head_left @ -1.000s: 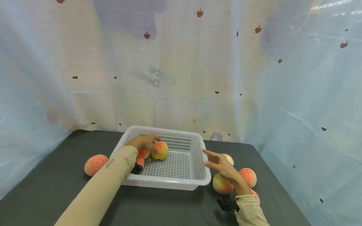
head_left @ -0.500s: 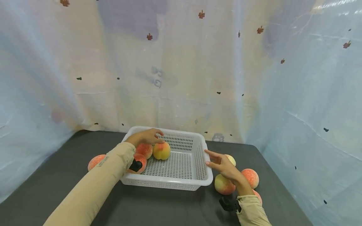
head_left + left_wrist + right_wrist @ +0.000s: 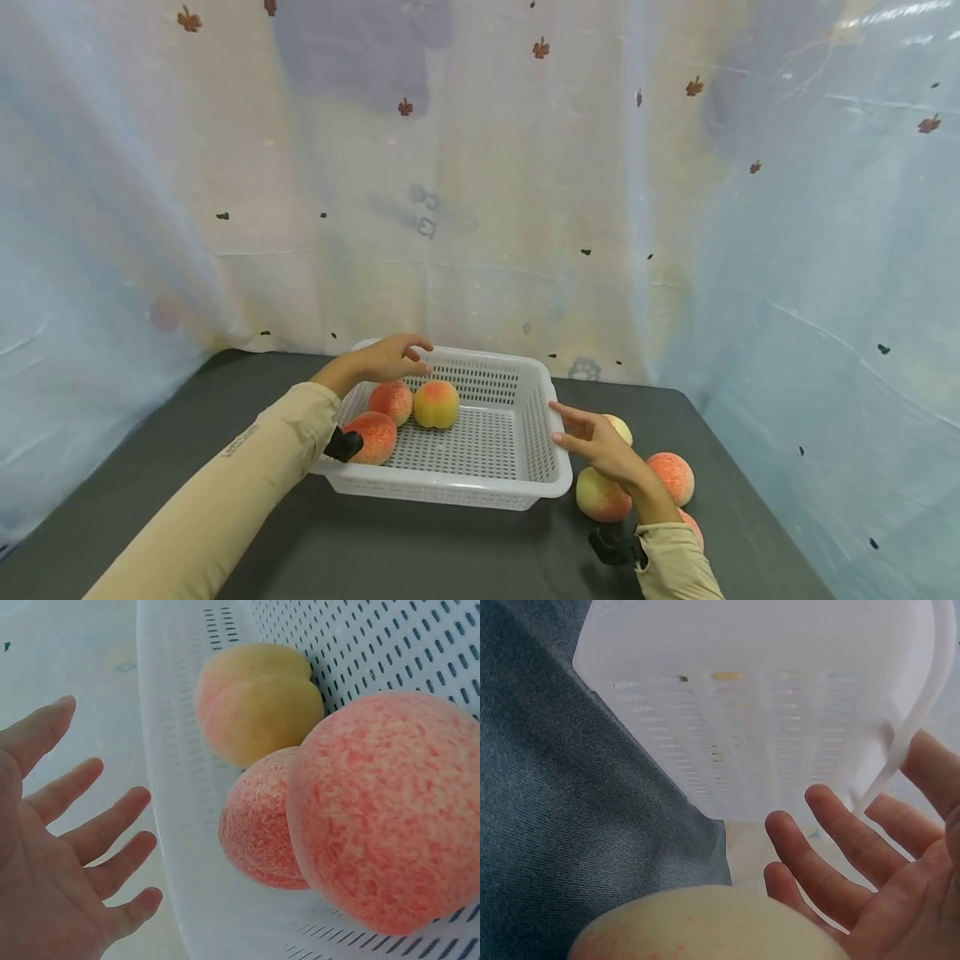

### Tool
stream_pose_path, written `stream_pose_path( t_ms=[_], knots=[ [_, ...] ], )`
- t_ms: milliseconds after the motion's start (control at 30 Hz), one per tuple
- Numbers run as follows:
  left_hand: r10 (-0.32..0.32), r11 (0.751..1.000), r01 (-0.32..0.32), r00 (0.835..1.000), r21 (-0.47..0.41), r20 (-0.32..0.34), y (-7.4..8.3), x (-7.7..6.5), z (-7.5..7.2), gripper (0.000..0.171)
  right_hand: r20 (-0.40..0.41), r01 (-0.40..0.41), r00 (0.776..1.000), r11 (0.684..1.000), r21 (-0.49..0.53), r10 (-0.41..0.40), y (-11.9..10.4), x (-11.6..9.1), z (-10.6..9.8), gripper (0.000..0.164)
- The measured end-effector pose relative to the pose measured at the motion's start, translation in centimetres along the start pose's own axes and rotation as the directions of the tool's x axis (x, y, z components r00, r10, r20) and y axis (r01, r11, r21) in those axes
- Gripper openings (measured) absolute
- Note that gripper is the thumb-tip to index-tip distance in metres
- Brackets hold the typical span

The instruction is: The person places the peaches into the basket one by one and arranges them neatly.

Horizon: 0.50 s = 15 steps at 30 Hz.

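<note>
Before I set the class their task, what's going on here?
A person's left hand, holding nothing, hovers near the far left corner of a white basket; three peaches sit inside. The right hand touches the basket's right end. Four more peaches show on the dark table around that hand.

- White basket (image 3: 450,481): plastic, with a smooth, glossy rim and slotted walls that look slightly translucent.
- Yellow-red peach (image 3: 436,406) inside it: smooth skin, soft matt finish.
- 2 speckled peaches (image 3: 371,437) on the left inside: matt, mottled, rather grainy-looking.
- Pale peach (image 3: 705,930) right of the basket: smooth, low sheen.
- Table cover (image 3: 577,832): dark grey cloth, matt, with a fine ribbed weave.
- Hanging sheet (image 3: 487,183) on the far side: thin, creased, translucent plastic, glossy highlights at far right.
- Left sleeve (image 3: 225,475) and right sleeve (image 3: 678,560): matt beige cloth, wrinkled near the cuffs.
- Black wrist piece (image 3: 343,444) on the left: smooth, plastic-looking.
</note>
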<state>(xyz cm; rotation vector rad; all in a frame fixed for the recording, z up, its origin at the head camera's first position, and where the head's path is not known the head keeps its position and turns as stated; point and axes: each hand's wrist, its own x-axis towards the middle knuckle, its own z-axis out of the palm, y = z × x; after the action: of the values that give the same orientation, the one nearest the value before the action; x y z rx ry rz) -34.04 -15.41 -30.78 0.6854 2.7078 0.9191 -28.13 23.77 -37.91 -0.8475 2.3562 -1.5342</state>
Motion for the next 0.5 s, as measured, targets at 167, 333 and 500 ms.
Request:
stream_pose_path(
  t_ms=[167, 333, 500],
  knots=[
    [0.057, 0.998, -0.057, 0.998, 0.002, -0.008, -0.1, -0.7, 0.2, 0.058, 0.005, 0.002, 1.000, 1.000, -0.006, -0.002, 0.1, -0.2, -0.1, 0.067],
    [0.088, 0.996, -0.089, 0.996, -0.021, -0.027, -0.1, -2.1, -0.1, 0.056, -0.003, 0.003, 1.000, 1.000, -0.003, -0.003, 0.0, -0.2, -0.1, 0.067],
    [0.103, 0.994, -0.105, 0.993, -0.041, -0.047, -1.0, -3.9, -0.5, 0.054, -0.004, 0.000, 1.000, 1.000, 0.003, 0.000, 0.0, 0.0, 0.0, 0.067]
  ],
)
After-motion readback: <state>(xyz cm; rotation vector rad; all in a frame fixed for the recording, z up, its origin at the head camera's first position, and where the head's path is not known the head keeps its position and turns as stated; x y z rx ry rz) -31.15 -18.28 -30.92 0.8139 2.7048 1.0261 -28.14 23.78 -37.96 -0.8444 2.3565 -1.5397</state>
